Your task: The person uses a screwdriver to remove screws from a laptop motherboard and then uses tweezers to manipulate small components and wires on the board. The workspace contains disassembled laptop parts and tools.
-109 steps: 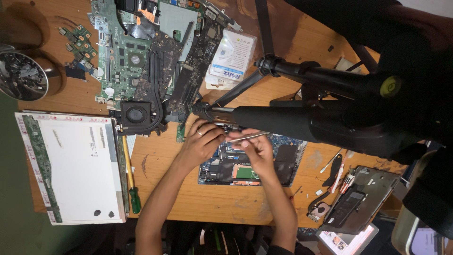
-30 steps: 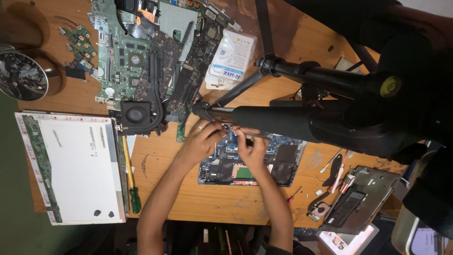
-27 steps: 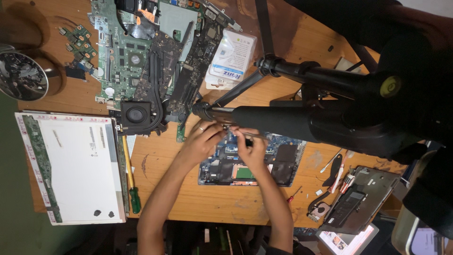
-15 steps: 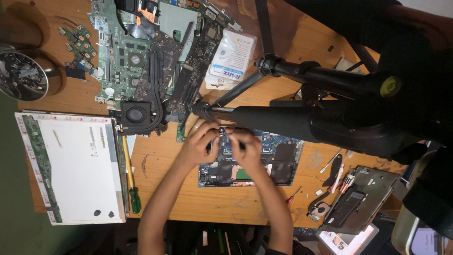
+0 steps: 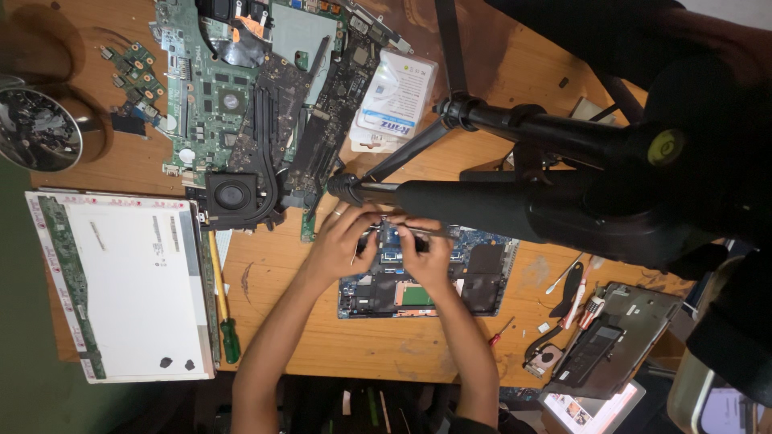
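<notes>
Board in hand: a blue rectangular laptop circuit board (image 5: 426, 273) lies flat near the front edge of the brown wooden tabletop (image 5: 386, 345), directly before the person, where both forearms reach it evenly.
Left hand: the left hand (image 5: 342, 245) rests on the board's far-left corner, fingers (image 5: 366, 221) curled inward and closed toward the middle; what they pinch is too small to tell.
Right hand: the right hand (image 5: 430, 253) mirrors it, fingers (image 5: 406, 229) bent and nearly touching those of the left, apparently closed on a thin silvery tool or part (image 5: 418, 231) lying along the board's far edge; the exact grip cannot be told.
Joint posture: both hands meet over one spot, a pose suited to fine work on a small part.
Tripod: a black tripod (image 5: 515, 201) with a padded leg crosses just beyond the hands and hides part of the far edge.
Spare boards: a green motherboard with black round fan (image 5: 233, 120) lies well beyond, out of the working area.
Screen panel: a white flat display panel (image 5: 121, 281) lies at the left, face up.
Screwdriver: a yellow-shafted screwdriver with green handle (image 5: 225, 313) lies just beside the panel, within the left arm's reach.
Box: a small white and blue carton (image 5: 394, 100) rests by the spare boards.
Dish: a round metal dish (image 5: 36, 128) stands at the far-left corner, holding small dark bits.
Casing: a grey laptop shell part (image 5: 611, 337) lies to the right.
</notes>
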